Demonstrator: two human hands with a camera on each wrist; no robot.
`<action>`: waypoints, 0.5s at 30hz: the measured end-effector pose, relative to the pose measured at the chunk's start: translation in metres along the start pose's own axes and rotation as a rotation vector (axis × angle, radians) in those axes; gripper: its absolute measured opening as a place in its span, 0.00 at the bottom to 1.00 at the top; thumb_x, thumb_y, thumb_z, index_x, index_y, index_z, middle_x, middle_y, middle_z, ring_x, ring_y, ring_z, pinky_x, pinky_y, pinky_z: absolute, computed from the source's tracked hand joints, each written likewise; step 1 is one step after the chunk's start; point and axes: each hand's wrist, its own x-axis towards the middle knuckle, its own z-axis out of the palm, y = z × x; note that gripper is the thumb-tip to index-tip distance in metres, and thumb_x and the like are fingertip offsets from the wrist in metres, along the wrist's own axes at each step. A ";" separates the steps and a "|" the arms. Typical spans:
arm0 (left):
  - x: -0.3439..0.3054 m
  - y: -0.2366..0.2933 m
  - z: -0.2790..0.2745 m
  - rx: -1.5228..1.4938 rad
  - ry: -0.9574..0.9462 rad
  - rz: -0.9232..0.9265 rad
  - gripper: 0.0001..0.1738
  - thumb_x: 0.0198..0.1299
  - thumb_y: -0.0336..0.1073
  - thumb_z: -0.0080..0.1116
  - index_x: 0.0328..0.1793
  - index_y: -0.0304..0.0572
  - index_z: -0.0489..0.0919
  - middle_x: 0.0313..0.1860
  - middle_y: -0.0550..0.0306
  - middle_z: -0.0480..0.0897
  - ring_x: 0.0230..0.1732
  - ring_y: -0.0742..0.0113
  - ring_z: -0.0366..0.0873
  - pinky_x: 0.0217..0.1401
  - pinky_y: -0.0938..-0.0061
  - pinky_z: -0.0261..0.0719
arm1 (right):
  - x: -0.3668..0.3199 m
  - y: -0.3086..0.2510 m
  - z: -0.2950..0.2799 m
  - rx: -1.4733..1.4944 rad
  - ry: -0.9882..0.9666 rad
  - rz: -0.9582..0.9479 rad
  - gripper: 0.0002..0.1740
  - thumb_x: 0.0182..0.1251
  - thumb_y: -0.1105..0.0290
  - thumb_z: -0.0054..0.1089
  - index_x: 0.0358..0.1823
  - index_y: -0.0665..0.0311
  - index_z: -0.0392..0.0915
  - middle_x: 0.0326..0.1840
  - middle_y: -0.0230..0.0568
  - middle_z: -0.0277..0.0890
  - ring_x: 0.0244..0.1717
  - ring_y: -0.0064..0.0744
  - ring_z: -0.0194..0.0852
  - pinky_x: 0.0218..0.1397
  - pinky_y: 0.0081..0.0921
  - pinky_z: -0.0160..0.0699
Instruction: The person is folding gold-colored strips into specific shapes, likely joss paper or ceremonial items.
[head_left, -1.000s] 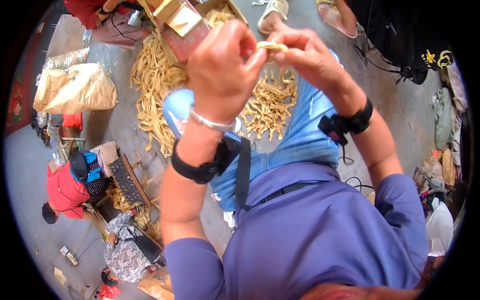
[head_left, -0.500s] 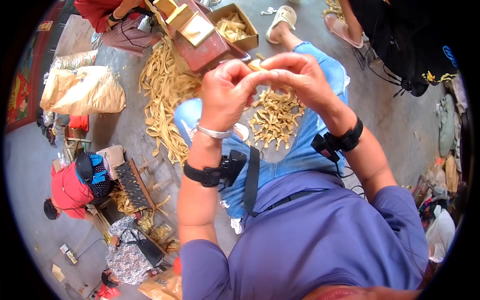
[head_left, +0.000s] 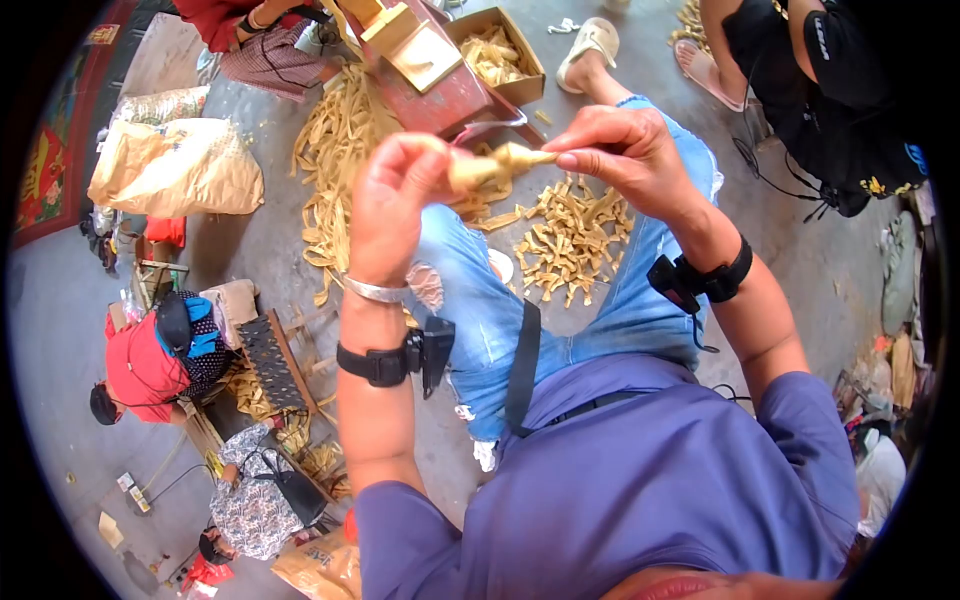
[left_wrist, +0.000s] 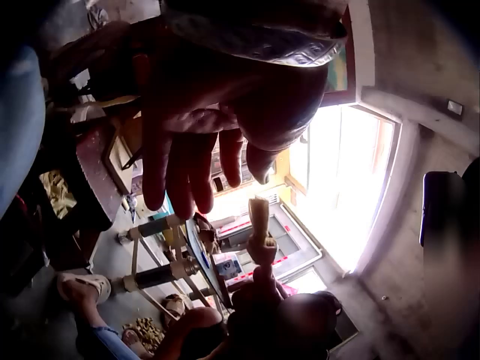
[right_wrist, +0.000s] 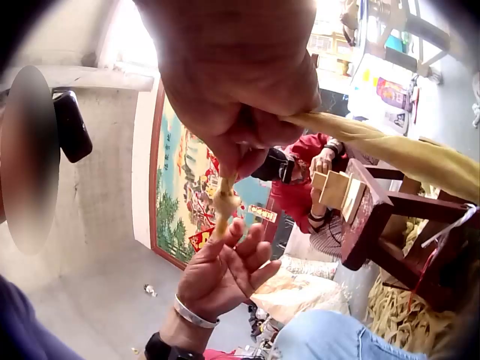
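A yellowish knotted strip [head_left: 495, 163] sits between my two raised hands, above my jeans-clad knees. My right hand [head_left: 620, 150] pinches one end of it with thumb and fingertips; in the right wrist view the strip [right_wrist: 225, 202] hangs from that pinch [right_wrist: 240, 150] and its long tail runs off to the right. My left hand [head_left: 395, 190] is at the strip's knotted end with its fingers spread and relaxed [right_wrist: 225, 274]. In the left wrist view the straight fingers [left_wrist: 195, 150] stand just above the strip's tip [left_wrist: 259, 225].
On the floor lie a pile of knotted pieces [head_left: 565, 240] and a heap of long strips [head_left: 335, 170]. A red wooden bench [head_left: 430, 75], a cardboard box [head_left: 500, 55] and sacks [head_left: 175, 165] stand beyond. Other people sit at left [head_left: 140, 365] and top right [head_left: 800, 70].
Both hands were pressed together on the strip. They have drawn apart, the left hand's fingers have loosened, and the knotted piece now shows between them.
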 end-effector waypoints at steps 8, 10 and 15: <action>0.041 0.009 0.005 -0.004 -0.041 -0.145 0.11 0.57 0.29 0.66 0.44 0.30 0.82 0.30 0.55 0.84 0.23 0.75 0.79 0.27 0.84 0.80 | 0.060 0.013 0.009 -0.222 -0.066 -0.097 0.06 0.55 0.74 0.68 0.35 0.65 0.85 0.28 0.37 0.81 0.31 0.24 0.77 0.35 0.21 0.74; 0.050 0.000 -0.007 -0.001 -0.006 -0.146 0.11 0.57 0.29 0.65 0.44 0.28 0.82 0.30 0.54 0.84 0.24 0.75 0.79 0.28 0.82 0.81 | 0.078 0.022 0.002 -0.263 -0.112 -0.088 0.07 0.55 0.74 0.68 0.36 0.65 0.85 0.27 0.38 0.81 0.30 0.25 0.78 0.35 0.21 0.74; 0.096 -0.013 -0.037 0.154 0.056 -0.137 0.09 0.59 0.30 0.64 0.40 0.29 0.82 0.26 0.57 0.82 0.23 0.76 0.78 0.26 0.82 0.80 | 0.132 0.051 -0.001 -0.372 -0.169 -0.148 0.07 0.56 0.73 0.68 0.37 0.65 0.85 0.27 0.39 0.80 0.28 0.27 0.78 0.31 0.24 0.74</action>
